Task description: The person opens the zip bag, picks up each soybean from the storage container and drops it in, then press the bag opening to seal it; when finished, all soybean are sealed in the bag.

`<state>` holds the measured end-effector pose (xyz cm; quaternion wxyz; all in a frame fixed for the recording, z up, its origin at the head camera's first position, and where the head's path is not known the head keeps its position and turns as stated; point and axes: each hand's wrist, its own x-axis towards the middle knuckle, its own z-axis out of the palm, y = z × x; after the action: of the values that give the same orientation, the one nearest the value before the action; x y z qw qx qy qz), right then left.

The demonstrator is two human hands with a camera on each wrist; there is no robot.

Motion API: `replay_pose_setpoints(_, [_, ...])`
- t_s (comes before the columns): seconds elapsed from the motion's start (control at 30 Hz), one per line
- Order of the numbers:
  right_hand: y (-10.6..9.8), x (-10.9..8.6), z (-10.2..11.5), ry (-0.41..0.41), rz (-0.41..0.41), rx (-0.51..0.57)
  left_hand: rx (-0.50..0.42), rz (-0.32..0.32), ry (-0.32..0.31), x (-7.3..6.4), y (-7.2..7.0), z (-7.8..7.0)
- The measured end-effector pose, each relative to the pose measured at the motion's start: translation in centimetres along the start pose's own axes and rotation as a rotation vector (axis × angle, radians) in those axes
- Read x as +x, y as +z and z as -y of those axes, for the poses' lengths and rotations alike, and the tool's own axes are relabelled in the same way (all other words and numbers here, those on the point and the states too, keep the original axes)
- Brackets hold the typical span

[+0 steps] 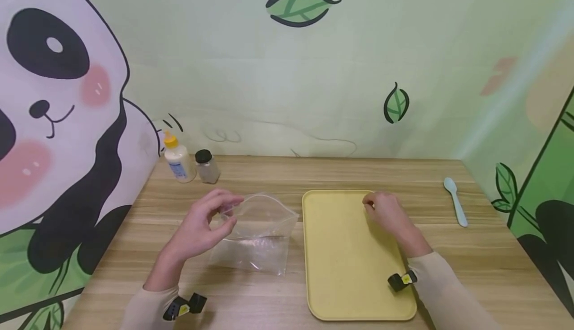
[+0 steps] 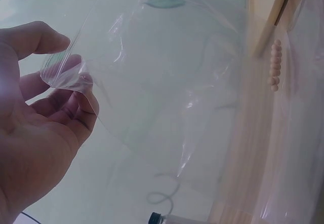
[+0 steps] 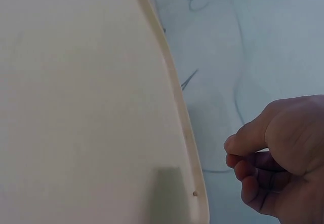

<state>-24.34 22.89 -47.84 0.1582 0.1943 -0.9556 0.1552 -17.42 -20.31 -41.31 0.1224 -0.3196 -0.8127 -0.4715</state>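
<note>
My left hand point(image 1: 202, 228) is at the left rim of a clear plastic zip bag point(image 1: 260, 255). Its fingers curl round the bag's corner, with the thumb on the near side. The mouth of the bag gapes upward. In the left wrist view the bag film point(image 2: 167, 107) stretches away from the fingers point(image 2: 83, 112). My right hand point(image 1: 390, 213) is over the far right corner of a yellow tray point(image 1: 350, 260). Thumb and forefinger meet at the tips, the other fingers curl in, and nothing shows between them in the right wrist view point(image 3: 283, 158).
A pump bottle point(image 1: 179, 163) with a yellow top and a black-lidded jar point(image 1: 208, 167) stand at the back left. A pale blue spoon point(image 1: 455, 202) lies right of the tray. Through the bag, a row of small tan round shapes point(image 2: 275, 66) shows, unclear what.
</note>
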Motion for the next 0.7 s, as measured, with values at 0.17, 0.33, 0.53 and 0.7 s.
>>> replay_pose_setpoints(0.17, [-0.4,-0.1,1.0,0.001,-0.019,0.037,-0.018,0.007,-0.001,0.0,0.1,0.0])
replay_pose_setpoints(0.33, [-1.1,-0.2,2.5,-0.029,-0.026,0.065,-0.018,-0.017,0.044,0.0,0.3,0.0])
replay_pose_setpoints(0.53, [-1.8,-0.2,4.3,-0.052,-0.039,0.088,-0.009,-0.027,0.060,0.1,0.4,0.0])
replay_pose_setpoints(0.7, [-2.0,-0.4,5.5,-0.120,-0.078,0.111,-0.019,-0.012,0.033,0.0,0.3,0.1])
